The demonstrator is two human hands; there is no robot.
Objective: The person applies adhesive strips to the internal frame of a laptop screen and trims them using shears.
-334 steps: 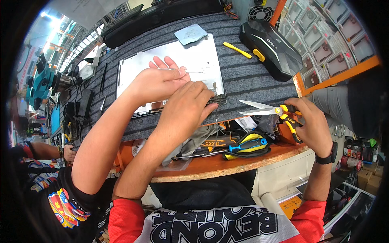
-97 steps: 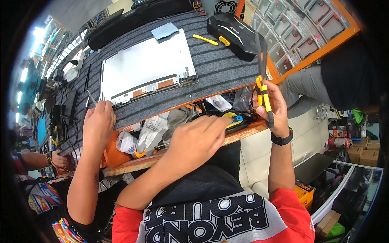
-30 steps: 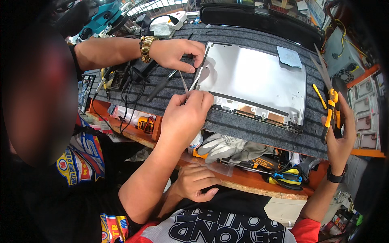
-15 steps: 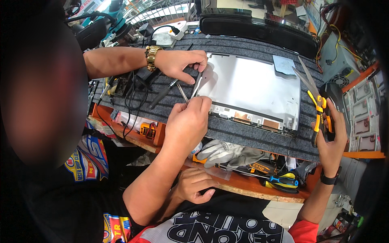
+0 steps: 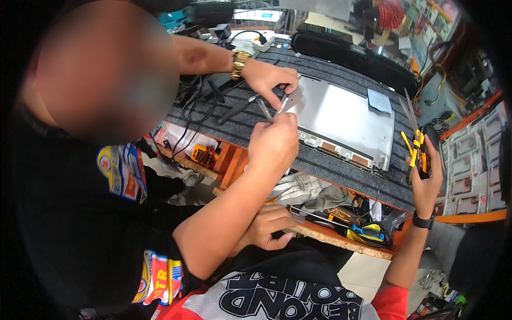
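My right hand [image 5: 428, 181] grips the yellow-and-black handles of a pair of scissors [image 5: 417, 140], whose long blades point away over the right end of the bench. My left hand [image 5: 270, 226] rests by the bench's front edge, fingers loosely bent, thumb apart, holding nothing visible; a co-worker's forearm crosses just above it. On the ribbed grey mat lies a silver laptop cover panel [image 5: 341, 114]. At its left edge the co-worker's two hands work close together, one with a gold watch, the other holding tweezers [image 5: 264, 109]. Their fingers hide that corner.
A screwdriver [image 5: 234, 110] and black cables lie left of the panel. On its far right corner sits a light-blue square pad [image 5: 379, 100]. A long black bar-shaped device [image 5: 352, 58] stands behind. The shelf below holds grey work gloves [image 5: 306, 191] and tools. A metal power supply [image 5: 438, 101] stands right.
The whole view has shifted, with the bench contents moved within it and the co-worker's head further in. My right hand still holds the scissors; my left hand stays by the edge.
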